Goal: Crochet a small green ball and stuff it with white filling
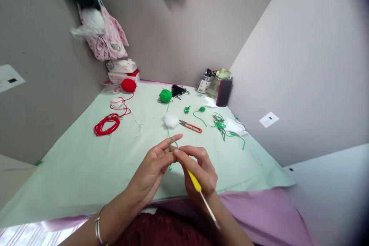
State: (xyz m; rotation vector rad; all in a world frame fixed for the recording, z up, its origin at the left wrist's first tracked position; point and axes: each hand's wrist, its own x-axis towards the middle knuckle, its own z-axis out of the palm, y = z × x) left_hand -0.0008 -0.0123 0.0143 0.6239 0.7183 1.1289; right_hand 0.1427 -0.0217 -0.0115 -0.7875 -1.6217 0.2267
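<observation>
My left hand is held over the pale green table cover, fingers partly stretched, with green yarn looped over the index finger and pinched against it. My right hand is closed on a crochet hook with a yellow handle; its tip meets the yarn at my left fingertips. The strand runs up the table to a green yarn ball.
Orange thread snips and a white stuffing tuft lie just beyond my hands. Red cord, a red yarn ball, black yarn, green scraps, jars and boxes sit farther back. Walls close in on three sides.
</observation>
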